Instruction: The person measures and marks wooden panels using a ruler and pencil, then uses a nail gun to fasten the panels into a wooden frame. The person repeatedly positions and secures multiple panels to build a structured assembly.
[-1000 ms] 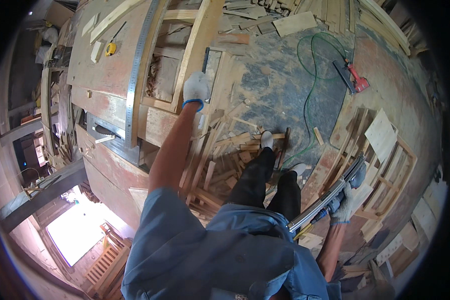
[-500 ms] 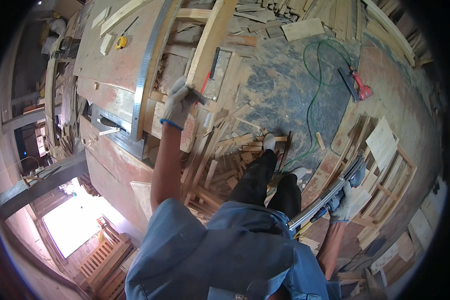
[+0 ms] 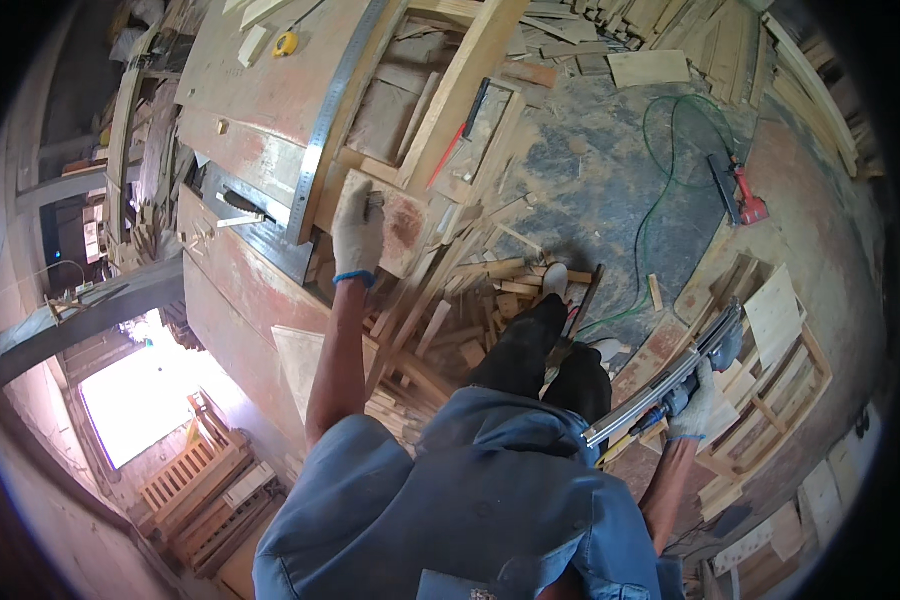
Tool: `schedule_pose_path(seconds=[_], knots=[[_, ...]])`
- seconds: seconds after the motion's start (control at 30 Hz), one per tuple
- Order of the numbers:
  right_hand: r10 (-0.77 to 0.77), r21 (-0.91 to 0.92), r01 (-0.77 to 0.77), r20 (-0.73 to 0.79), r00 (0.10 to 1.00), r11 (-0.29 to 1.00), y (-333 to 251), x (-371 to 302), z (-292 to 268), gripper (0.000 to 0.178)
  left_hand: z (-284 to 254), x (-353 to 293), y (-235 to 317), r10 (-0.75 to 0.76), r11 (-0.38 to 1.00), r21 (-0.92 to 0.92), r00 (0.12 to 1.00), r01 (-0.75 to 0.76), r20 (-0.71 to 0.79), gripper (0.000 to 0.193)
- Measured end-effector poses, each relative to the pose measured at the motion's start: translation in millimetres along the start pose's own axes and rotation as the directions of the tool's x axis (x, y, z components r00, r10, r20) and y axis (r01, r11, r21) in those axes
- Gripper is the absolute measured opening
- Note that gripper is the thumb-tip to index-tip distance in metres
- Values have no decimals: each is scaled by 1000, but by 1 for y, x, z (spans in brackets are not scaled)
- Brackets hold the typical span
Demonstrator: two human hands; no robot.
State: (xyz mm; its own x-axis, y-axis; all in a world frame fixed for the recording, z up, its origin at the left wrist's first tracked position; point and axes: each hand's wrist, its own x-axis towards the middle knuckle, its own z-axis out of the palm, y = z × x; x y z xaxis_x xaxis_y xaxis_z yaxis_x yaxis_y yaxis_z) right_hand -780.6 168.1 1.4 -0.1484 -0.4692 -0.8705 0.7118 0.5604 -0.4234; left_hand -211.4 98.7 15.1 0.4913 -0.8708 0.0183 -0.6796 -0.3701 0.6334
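My left hand (image 3: 359, 230), in a pale work glove with a blue cuff, is closed over a reddish-stained board (image 3: 406, 222) at the near end of a wooden frame (image 3: 452, 100). A small dark grey piece shows at its fingers; its kind is unclear. At the right, my gloved right hand (image 3: 698, 400) is closed around a blue-and-black nail gun (image 3: 678, 388) with a long silver magazine. A red pencil-like stick and a black bar (image 3: 477, 108) lie on the frame beyond my left hand. Along the frame's left side runs a steel ruler (image 3: 332, 110).
A table saw blade (image 3: 242, 203) stands up from its metal plate at left, and a yellow tape measure (image 3: 286, 44) lies on the bench. Wood offcuts (image 3: 490, 300) pile up by my feet. A red nail gun (image 3: 749, 198) with a green hose (image 3: 650, 215) lies at right.
My left hand has drawn back from the frame rail to over the stained board, and its grey piece shows less. The right hand still holds the nail gun. The whole view has shifted slightly.
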Motion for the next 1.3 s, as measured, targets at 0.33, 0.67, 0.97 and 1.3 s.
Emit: schedule_pose_path(seconds=[0.33, 0.67, 0.97, 1.3], knots=[[48, 53, -51, 58, 997, 997, 1, 6, 5, 21, 7, -21, -11, -174, 871, 469, 985, 148, 11, 32], [58, 73, -65, 101, 993, 995, 1, 10, 8, 26, 14, -10, -4, -399, 801, 481, 917, 356, -14, 27], [108, 158, -132, 153, 982, 979, 10, 13, -1, 26, -8, -10, -37, -201, 787, 569, 971, 238, -129, 21], [-5, 287, -74, 267, 964, 955, -9, 6, 7, 10, 74, -48, 158, -190, 753, -470, 836, 460, 514, 18]])
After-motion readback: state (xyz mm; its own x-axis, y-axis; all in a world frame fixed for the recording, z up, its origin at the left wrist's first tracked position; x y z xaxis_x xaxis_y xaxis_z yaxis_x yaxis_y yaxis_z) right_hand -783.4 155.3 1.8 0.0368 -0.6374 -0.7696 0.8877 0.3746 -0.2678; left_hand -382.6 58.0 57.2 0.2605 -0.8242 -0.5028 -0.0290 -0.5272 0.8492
